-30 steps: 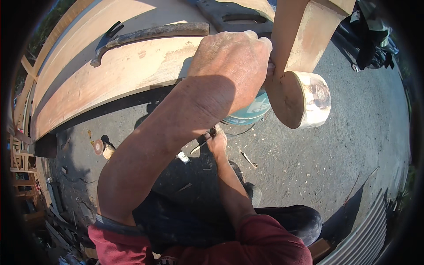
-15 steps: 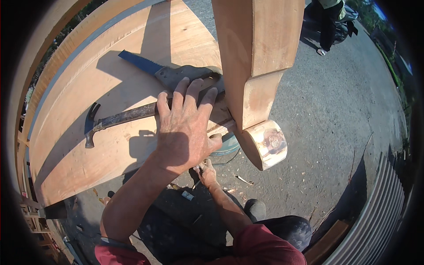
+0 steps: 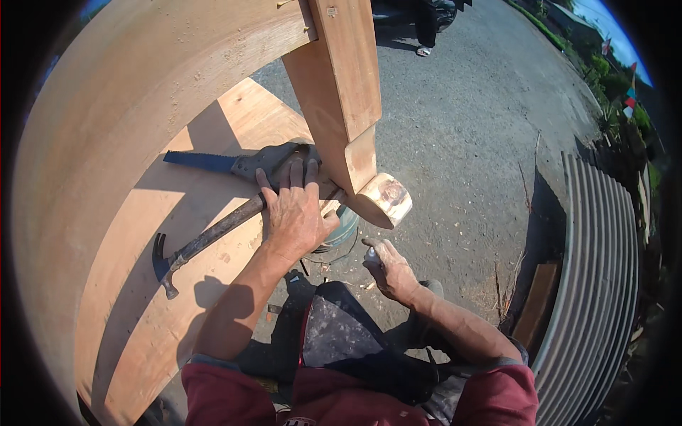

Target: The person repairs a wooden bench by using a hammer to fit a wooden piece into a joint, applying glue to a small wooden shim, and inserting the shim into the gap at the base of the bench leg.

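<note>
My left hand [image 3: 295, 221] lies with fingers spread across the end of a claw hammer's handle [image 3: 224, 227] and against the grip of a handsaw [image 3: 202, 162] with a blue blade. Both tools rest on a curved, pale wooden panel [image 3: 234, 248]. The hammer's dark head points down and left. My right hand [image 3: 391, 271] is raised over the ground, right of my knee, its fingers curled round a small whitish piece too small to name. Beyond the left hand stands a carved wooden leg [image 3: 344, 85] with a rounded foot [image 3: 386, 201] at its lower end.
Wide wooden rail [image 3: 142, 85] with sawdust crosses the upper left. A greenish bucket [image 3: 343, 228] stands beneath the panel. At right are corrugated sheet [image 3: 590, 284] and a brown timber piece [image 3: 534, 305]. Another person's leg [image 3: 427, 28] shows at the top.
My right hand has come up from low near the ground and moved right. The view has shifted, bringing the wooden rail in; my left hand stays on the tools.
</note>
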A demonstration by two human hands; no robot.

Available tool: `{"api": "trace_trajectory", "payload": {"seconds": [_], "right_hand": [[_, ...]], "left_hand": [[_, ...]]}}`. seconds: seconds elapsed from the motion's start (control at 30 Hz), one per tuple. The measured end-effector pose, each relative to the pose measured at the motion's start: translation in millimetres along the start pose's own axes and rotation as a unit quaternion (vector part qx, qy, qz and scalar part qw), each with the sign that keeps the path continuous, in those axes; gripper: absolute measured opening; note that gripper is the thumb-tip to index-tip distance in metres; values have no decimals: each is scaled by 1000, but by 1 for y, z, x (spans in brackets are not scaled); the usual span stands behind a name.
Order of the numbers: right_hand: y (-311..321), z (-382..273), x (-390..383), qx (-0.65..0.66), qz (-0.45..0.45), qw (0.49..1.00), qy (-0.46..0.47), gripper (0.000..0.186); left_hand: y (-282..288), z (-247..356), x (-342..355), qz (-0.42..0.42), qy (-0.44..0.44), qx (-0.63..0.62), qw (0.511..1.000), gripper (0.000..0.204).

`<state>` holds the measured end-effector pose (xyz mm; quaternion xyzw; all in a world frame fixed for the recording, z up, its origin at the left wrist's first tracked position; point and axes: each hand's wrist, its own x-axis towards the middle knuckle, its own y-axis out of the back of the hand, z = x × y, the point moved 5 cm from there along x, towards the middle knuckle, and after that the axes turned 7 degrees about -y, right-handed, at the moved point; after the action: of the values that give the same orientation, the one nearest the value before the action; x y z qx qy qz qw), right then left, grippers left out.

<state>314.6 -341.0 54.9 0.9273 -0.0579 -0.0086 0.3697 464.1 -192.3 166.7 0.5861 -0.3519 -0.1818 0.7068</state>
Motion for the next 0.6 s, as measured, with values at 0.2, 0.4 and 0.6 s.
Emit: {"api": "trace_trajectory", "payload": {"seconds": [0.2,0.4,0.6], "right_hand": [[49,-66,5,33,167,985,-21,47],[55,-113,25,-116,261,957,44,39],[43,-110,35,-103,282,953,29,36]], "left_hand": [[-3,1,0,36,-39,-21,998,74],[-4,-5,1,-4,-36,-28,999,75],[-4,-5,2,30,-41,-20,998,68]]}}
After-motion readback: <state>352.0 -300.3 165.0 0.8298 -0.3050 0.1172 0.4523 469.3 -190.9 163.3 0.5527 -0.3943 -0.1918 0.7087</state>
